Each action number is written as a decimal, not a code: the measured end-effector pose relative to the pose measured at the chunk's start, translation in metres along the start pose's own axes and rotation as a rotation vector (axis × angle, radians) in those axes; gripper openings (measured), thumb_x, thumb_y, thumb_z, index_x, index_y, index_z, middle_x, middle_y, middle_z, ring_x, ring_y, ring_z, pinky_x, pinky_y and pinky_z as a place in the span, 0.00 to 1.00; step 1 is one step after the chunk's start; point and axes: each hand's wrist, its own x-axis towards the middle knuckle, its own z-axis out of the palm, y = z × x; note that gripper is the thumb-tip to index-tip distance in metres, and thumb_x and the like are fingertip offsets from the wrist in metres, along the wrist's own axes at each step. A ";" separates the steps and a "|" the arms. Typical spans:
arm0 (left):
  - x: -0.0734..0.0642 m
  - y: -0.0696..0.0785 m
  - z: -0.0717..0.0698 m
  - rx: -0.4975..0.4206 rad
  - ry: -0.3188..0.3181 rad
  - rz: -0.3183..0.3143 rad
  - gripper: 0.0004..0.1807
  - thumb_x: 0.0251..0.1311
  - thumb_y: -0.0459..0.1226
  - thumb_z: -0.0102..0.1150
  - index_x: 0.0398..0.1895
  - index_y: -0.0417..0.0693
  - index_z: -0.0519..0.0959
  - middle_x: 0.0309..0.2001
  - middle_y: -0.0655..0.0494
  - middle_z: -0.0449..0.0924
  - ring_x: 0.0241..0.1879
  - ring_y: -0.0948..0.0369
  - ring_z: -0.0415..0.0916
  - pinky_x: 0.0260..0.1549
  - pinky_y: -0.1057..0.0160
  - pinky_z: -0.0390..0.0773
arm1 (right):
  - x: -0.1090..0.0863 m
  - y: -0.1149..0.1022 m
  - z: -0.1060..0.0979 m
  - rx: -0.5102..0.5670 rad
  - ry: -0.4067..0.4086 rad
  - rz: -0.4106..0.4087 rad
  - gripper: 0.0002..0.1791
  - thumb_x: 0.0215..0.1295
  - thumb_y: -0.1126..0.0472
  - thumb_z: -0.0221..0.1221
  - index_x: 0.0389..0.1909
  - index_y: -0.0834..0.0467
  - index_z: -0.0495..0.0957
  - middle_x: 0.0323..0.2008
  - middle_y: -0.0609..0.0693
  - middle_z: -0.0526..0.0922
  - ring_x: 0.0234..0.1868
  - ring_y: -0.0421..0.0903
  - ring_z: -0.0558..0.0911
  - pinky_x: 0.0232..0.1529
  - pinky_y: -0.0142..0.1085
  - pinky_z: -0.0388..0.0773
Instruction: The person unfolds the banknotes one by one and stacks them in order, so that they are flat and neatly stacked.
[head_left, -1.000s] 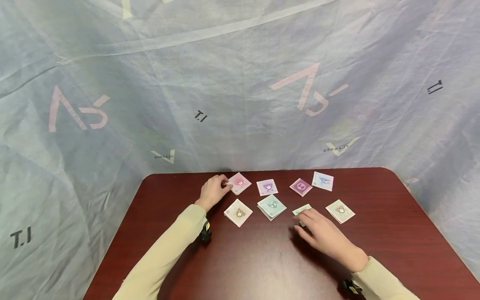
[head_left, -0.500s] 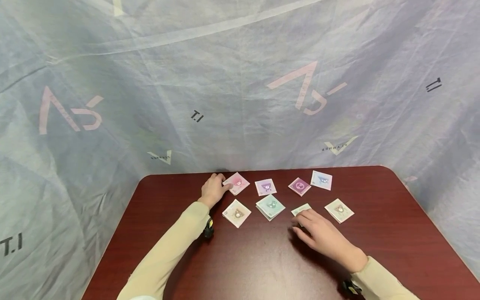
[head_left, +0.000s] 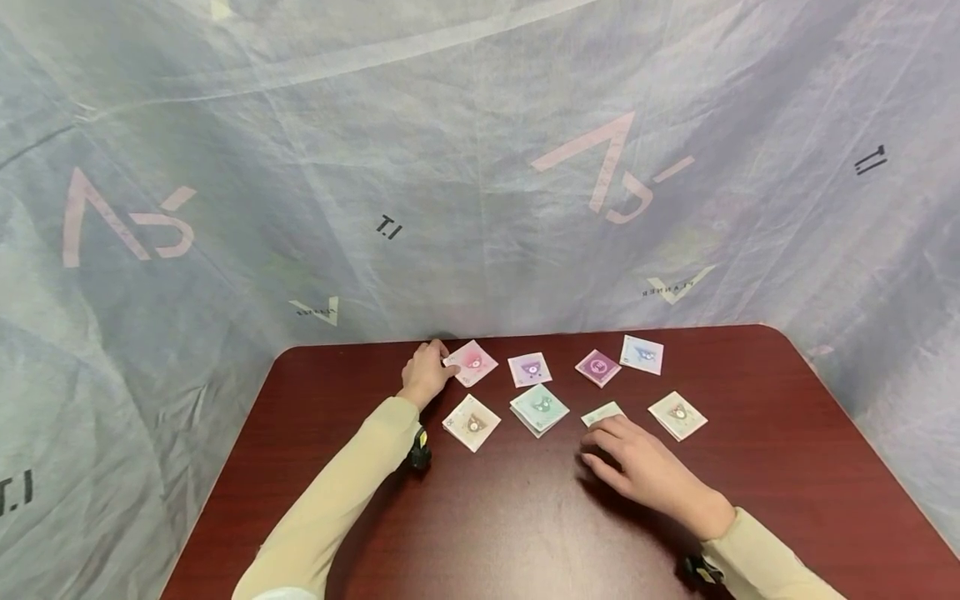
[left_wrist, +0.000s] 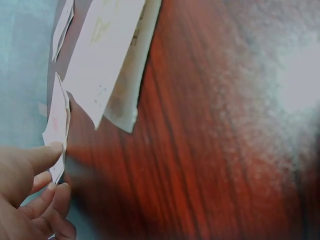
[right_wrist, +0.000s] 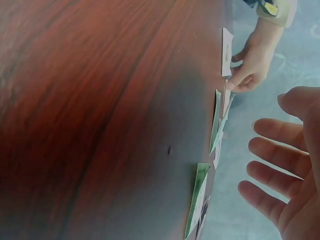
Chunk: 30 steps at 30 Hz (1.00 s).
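Reddish-brown wood grain runs across the table (head_left: pixel 525 533), its far corners rounded and a pale glare lying on the near middle. Grey-blue cloth (head_left: pixel 450 192) hangs behind it and down both sides, creased, printed with pale pink strokes, yellowish ticks and small black letters.

Eight small folded papers lie on the far half of the table. In the back row, from the left, are the pink paper (head_left: pixel 474 364), near the far edge, then a lilac paper (head_left: pixel 530 369), a purple paper (head_left: pixel 597 367) and a pale blue paper (head_left: pixel 642 355), the last two close together. The nearer row has a brownish paper (head_left: pixel 472 423), a mint paper (head_left: pixel 539 409) with its layers slightly parted, a green paper (head_left: pixel 602 412) and a cream paper (head_left: pixel 677 415) at the right.

The left hand (head_left: pixel 425 373) pinches the left corner of the pink paper, thumb on top and fingers curled at its edge. The right hand (head_left: pixel 637 462) holds nothing; its fingers are loosely extended, and from above it covers the near part of the green paper. The right wrist view shows a gap between those fingers and the papers.

Both arms wear pale yellow sleeves, with a black device (head_left: pixel 419 450) at the left wrist.
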 end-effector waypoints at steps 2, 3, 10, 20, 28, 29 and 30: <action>0.000 0.002 -0.002 0.003 0.017 0.001 0.16 0.64 0.43 0.72 0.46 0.47 0.78 0.45 0.47 0.80 0.43 0.45 0.81 0.43 0.44 0.79 | 0.000 0.000 0.000 -0.001 0.001 0.000 0.10 0.58 0.62 0.73 0.40 0.54 0.84 0.40 0.42 0.82 0.44 0.40 0.80 0.51 0.40 0.77; 0.001 0.003 -0.002 0.004 0.024 0.001 0.15 0.64 0.42 0.72 0.45 0.47 0.78 0.43 0.48 0.81 0.42 0.45 0.81 0.42 0.44 0.79 | 0.000 0.001 0.000 0.000 0.001 0.000 0.10 0.58 0.62 0.73 0.40 0.54 0.84 0.40 0.42 0.82 0.44 0.41 0.80 0.50 0.39 0.77; 0.001 0.002 -0.004 -0.042 0.052 -0.018 0.12 0.68 0.38 0.66 0.51 0.45 0.81 0.41 0.50 0.85 0.42 0.47 0.83 0.44 0.44 0.79 | -0.003 0.004 -0.001 0.006 0.002 0.007 0.09 0.59 0.62 0.72 0.39 0.54 0.84 0.40 0.42 0.82 0.45 0.41 0.80 0.48 0.38 0.77; 0.000 -0.006 -0.012 -0.274 0.015 -0.079 0.07 0.68 0.40 0.66 0.43 0.48 0.88 0.42 0.51 0.88 0.41 0.50 0.83 0.43 0.48 0.78 | -0.003 0.004 -0.005 0.000 0.014 -0.010 0.09 0.57 0.64 0.71 0.38 0.56 0.85 0.39 0.45 0.83 0.44 0.42 0.80 0.53 0.41 0.74; -0.011 -0.001 -0.019 -0.495 0.025 -0.069 0.08 0.64 0.37 0.70 0.42 0.43 0.90 0.43 0.47 0.88 0.46 0.50 0.79 0.45 0.55 0.77 | -0.002 0.003 -0.003 -0.031 0.019 0.004 0.10 0.56 0.65 0.72 0.39 0.58 0.84 0.38 0.46 0.83 0.42 0.44 0.80 0.50 0.44 0.74; -0.013 0.000 -0.020 -0.542 0.018 -0.086 0.08 0.64 0.36 0.70 0.42 0.42 0.90 0.44 0.47 0.88 0.47 0.50 0.78 0.46 0.55 0.76 | -0.002 0.004 -0.003 -0.035 0.022 0.007 0.10 0.56 0.65 0.72 0.39 0.58 0.84 0.38 0.45 0.83 0.42 0.44 0.79 0.50 0.43 0.74; -0.015 0.001 -0.021 -0.594 0.009 -0.107 0.08 0.64 0.36 0.70 0.43 0.42 0.90 0.46 0.47 0.88 0.47 0.51 0.78 0.47 0.56 0.76 | -0.002 0.004 -0.003 -0.040 0.026 0.010 0.11 0.56 0.66 0.72 0.40 0.58 0.84 0.38 0.45 0.83 0.41 0.44 0.79 0.49 0.42 0.74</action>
